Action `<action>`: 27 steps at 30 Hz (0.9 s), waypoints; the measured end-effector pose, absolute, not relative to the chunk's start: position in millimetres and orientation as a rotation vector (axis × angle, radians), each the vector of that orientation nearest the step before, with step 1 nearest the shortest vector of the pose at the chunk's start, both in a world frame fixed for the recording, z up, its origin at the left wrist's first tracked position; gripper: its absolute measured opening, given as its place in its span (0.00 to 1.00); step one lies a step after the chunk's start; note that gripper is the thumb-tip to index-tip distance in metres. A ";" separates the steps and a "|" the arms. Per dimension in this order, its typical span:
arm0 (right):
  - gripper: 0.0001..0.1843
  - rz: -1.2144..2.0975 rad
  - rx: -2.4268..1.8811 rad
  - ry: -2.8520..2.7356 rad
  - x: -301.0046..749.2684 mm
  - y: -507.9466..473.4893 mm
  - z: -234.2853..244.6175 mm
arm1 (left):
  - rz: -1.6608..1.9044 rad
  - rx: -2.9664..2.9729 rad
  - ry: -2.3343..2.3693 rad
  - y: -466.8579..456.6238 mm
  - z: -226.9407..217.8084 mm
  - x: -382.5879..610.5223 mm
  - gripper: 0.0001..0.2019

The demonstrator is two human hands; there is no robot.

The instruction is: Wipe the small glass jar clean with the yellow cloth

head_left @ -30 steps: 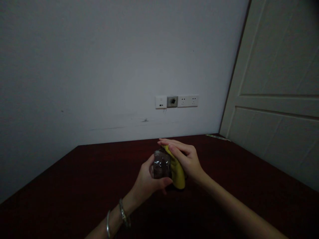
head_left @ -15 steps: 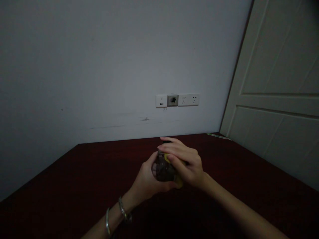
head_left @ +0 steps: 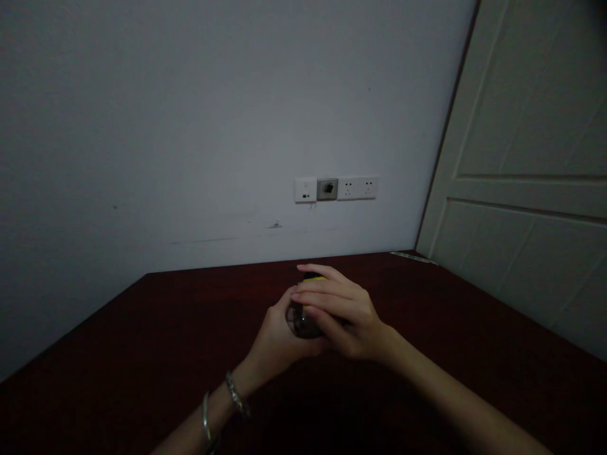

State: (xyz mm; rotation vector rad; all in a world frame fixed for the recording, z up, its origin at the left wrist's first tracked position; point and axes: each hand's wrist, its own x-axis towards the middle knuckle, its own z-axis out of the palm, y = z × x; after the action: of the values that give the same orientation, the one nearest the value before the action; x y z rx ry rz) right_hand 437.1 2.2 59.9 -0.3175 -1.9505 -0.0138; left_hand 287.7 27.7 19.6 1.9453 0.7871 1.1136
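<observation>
A dark, see-through rounded container (head_left: pixel 303 321), glossy like a glass jar, is held above the table in my left hand (head_left: pixel 277 328), whose fingers and thumb wrap round its left side and underside. My right hand (head_left: pixel 348 309) lies over the container's top and right side with curled fingers. Under those fingers shows a bit of yellow material (head_left: pixel 315 278), mostly hidden, so I cannot tell whether it is a cloth or a sponge. A black part shows beside the yellow, behind the fingers. Two silvery bracelets (head_left: pixel 234 392) circle my left wrist.
The dark red table (head_left: pixel 190 316) runs back to a pale wall (head_left: pixel 213 126). Several socket and switch plates (head_left: pixel 356 188) are on that wall. At the right stands a panelled door (head_left: pixel 521 158). A thin patterned strip (head_left: pixel 412 257) lies at the table's back right corner.
My right hand has slid a little left and down over the container. The yellow patch now shows higher, near the top, and the one by my left thumb is hidden.
</observation>
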 end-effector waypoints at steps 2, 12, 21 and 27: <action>0.15 0.068 -0.372 -1.883 438.0 4.0 61.2 | 1.105 2.004 0.807 25.7 20.8 285.3 0.39; 0.11 0.606 -0.715 -1.635 440.6 12.0 62.8 | 1.014 2.107 0.838 25.0 21.3 281.5 0.48; 0.16 0.522 -0.775 -1.706 448.1 10.6 67.7 | 0.975 1.612 0.531 24.8 30.2 291.8 0.37; 0.24 0.516 -0.755 -1.739 452.8 -1.5 71.8 | 0.875 1.554 0.493 27.2 43.2 290.3 0.35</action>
State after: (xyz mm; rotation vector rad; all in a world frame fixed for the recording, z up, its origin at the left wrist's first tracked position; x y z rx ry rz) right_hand 452.8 -1.5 71.8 -0.7552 -1.7387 0.5163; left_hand 290.3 27.2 43.2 1.5541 0.4935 0.8746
